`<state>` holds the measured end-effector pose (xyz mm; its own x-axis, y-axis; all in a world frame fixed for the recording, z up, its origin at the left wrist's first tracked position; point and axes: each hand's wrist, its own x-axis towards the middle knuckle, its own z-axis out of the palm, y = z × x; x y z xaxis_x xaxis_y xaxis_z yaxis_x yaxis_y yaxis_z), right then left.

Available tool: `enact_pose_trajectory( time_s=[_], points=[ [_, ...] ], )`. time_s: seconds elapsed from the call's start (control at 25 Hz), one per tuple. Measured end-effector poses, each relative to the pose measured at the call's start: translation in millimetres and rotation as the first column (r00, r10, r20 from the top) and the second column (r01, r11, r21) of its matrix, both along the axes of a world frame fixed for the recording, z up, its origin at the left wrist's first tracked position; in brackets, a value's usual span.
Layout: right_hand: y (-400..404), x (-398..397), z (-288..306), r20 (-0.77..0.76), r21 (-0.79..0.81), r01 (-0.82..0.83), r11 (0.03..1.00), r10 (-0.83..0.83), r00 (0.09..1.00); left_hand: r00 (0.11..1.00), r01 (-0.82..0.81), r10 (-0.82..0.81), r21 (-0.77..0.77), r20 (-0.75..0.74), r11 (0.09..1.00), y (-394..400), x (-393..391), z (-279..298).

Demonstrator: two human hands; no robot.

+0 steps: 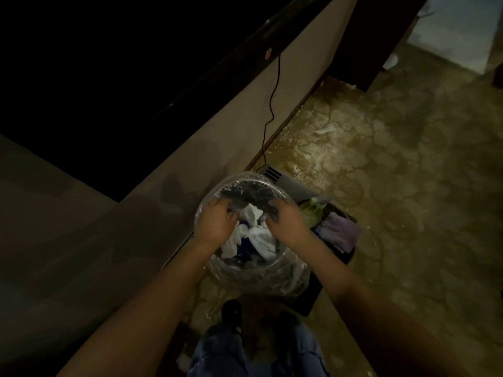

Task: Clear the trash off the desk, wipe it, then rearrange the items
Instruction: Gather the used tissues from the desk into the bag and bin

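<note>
Dark desk edge point(190, 85) runs along the upper left w/ a black cord point(268, 123) hanging down the wall. Below it, a round bin point(217, 265) lined w/ a clear bag sits on the floor, white crumpled trash point(257, 236) inside. Left hand point(217, 223) is over the bin, fingers curled down into the trash, gripping it. Right hand point(285, 223) is just beside it, fingers curled the same way on the trash. To the right, touching the bin, a dark caddy point(340, 248) holds a green bottle point(313, 210) & a purple cloth point(339, 231).

Both hands point(249, 223) over the lined bin point(231, 270) — gripping crumpled trash point(254, 232).
</note>
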<state>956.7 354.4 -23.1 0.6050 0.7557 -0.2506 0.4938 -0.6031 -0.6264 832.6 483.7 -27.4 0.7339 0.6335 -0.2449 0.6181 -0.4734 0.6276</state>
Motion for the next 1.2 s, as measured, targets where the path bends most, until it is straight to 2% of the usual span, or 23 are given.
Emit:
enact_pose_trajectory(
  time_s=[0.16, 0.32, 0.52, 0.76, 0.92, 1.0, 1.08, 1.2],
  points=[
    [-5, -2, 49, -0.008, 0.080, -0.099, 0.992, 0.100, 0.995, 0.996, -0.055, 0.061, 0.096, -0.061, 0.994, -17, -22, 47],
    [-16, -31, 83, 0.038, 0.020, -0.400, 0.916, 0.399, 0.916, 0.976, -0.168, 0.184, 0.137, -0.117, 0.976, -67, -67, 84],
    [-38, -93, 110, 0.129, -0.013, -0.683, 0.730, 0.678, 0.723, 0.879, -0.357, 0.407, 0.225, -0.247, 0.907, -133, -151, 116],
    [-69, -205, 137, 0.188, -0.035, -0.882, 0.471, 0.870, 0.457, 0.688, -0.608, 0.684, 0.323, -0.241, 0.725, -223, -266, 142],
    [-102, -296, 151, 0.203, -0.038, -0.957, 0.288, 0.940, 0.275, 0.591, -0.691, 0.778, 0.364, -0.212, 0.624, -296, -354, 157],
    [-128, -352, 157, 0.229, -0.040, -0.980, 0.193, 0.957, 0.179, 0.518, -0.746, 0.836, 0.383, -0.178, 0.544, -343, -404, 159],
    [-161, -406, 161, 0.243, -0.030, -0.992, 0.122, 0.964, 0.111, 0.451, -0.790, 0.879, 0.390, -0.154, 0.473, -393, -450, 158],
    [-218, -483, 158, 0.248, -0.025, -0.999, 0.026, 0.968, 0.019, 0.360, -0.827, 0.912, 0.386, -0.197, 0.409, -471, -514, 156]
  ],
)
